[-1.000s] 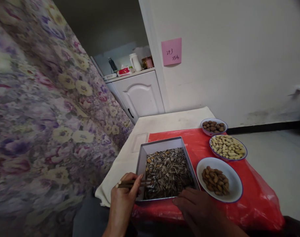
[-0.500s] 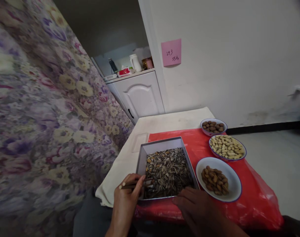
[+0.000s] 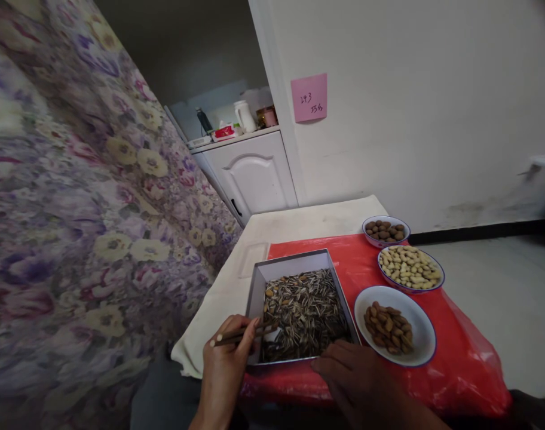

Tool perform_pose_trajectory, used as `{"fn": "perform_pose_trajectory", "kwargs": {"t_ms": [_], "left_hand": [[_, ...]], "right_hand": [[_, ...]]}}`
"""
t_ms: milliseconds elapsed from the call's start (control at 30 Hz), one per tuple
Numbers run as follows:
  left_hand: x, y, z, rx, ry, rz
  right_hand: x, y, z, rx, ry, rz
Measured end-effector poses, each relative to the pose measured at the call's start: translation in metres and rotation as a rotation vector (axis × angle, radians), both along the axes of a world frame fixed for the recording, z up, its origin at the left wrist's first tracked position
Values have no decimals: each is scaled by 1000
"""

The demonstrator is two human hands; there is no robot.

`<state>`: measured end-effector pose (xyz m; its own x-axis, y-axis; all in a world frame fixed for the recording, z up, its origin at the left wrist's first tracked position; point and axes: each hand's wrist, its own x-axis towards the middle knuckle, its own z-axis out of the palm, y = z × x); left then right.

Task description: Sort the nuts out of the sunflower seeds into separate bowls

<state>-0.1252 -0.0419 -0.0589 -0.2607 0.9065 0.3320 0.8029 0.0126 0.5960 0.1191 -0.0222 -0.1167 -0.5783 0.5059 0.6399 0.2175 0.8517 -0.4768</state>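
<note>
While a white wall (image 3: 411, 131) rises well beyond the fingers of the left hand (image 3: 223, 364) and the right hand (image 3: 362, 376), a floral curtain (image 3: 97, 209) hangs to the left of both. Ahead of the fingers stretches a table (image 3: 317, 221) covered in cream cloth, with a red plastic sheet (image 3: 353, 269) over part of it, passing below the right fingers. Between the two sets of fingers and ahead of them sits an open rectangular box (image 3: 294, 261); the right fingers bend at its near right corner, though whether they grip it I cannot tell. Just right of these stands a white bowl (image 3: 422, 325) of shelled almonds (image 3: 388, 327), then, farther off, bowls of unshelled peanuts (image 3: 409, 267) and round brown nuts (image 3: 383, 230). Sunflower seeds (image 3: 315, 304) fill the box floor, right of the left fingers, which close around wooden chopsticks (image 3: 227, 338), thumb on top, tips reaching to the seeds; what they pinch is unclear. A few loose almonds (image 3: 269, 293) lie beyond those fingers, near the box's left wall
</note>
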Motion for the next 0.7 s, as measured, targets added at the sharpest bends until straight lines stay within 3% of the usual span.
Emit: {"fn": "perform_pose_trajectory", "kwargs": {"t_ms": [267,500,600,700], "left_hand": [[9,-12,33,38,-192,-40],[74,-2,81,179,-333,-71],[101,8,86,184,-366,-153],[115,18,80,146,-398,-271]], "right_hand": [[0,0,-2,21,-63,-28],[0,3,2,45,-175,-41],[-1,6,2,75,-180,-64],[-2,7,-2,94,-165,-87]]}}
